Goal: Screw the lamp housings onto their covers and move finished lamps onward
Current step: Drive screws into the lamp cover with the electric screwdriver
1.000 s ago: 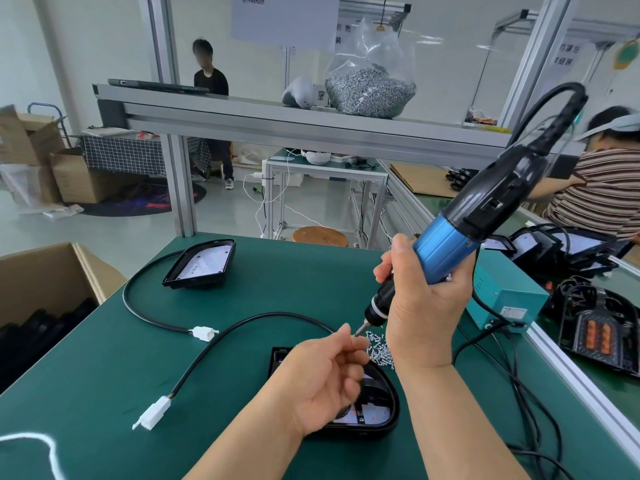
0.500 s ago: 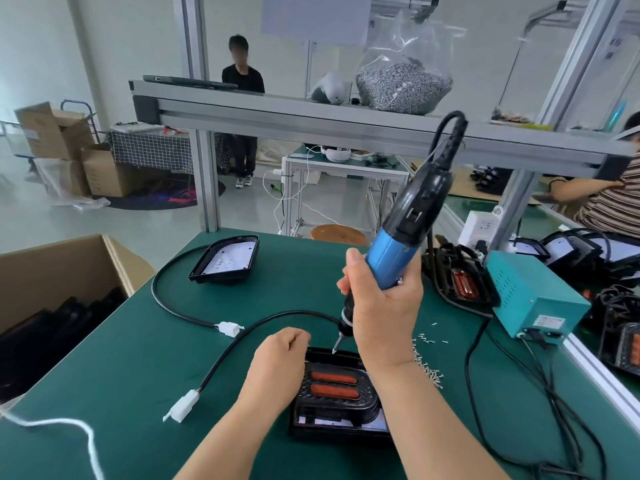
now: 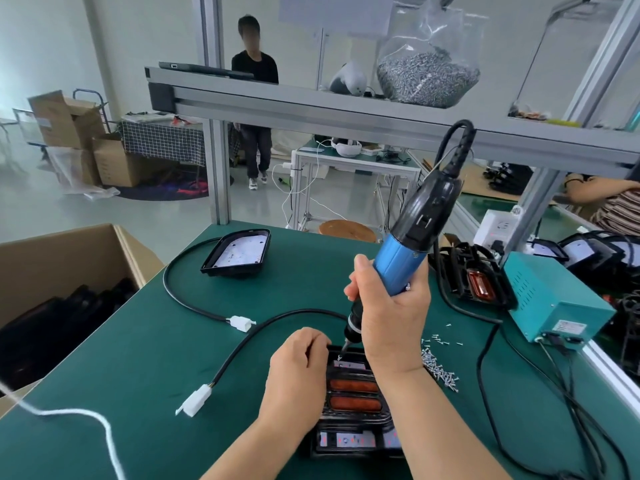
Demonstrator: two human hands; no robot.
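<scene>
Blue screwdriver [image 3: 398, 268], right hand [image 3: 391, 320], seemingly pressing.

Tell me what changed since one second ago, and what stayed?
The right hand swung the screwdriver more upright and lowered its tip onto the lamp, at the far edge. The left hand left the tip and now rests at the lamp's left side. The grip and the second lamp stayed.

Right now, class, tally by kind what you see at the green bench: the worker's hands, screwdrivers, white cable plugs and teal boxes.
left hand and right hand: 2 hands
screwdriver: 1
white plugs: 2
teal box: 1
Total: 6
</scene>
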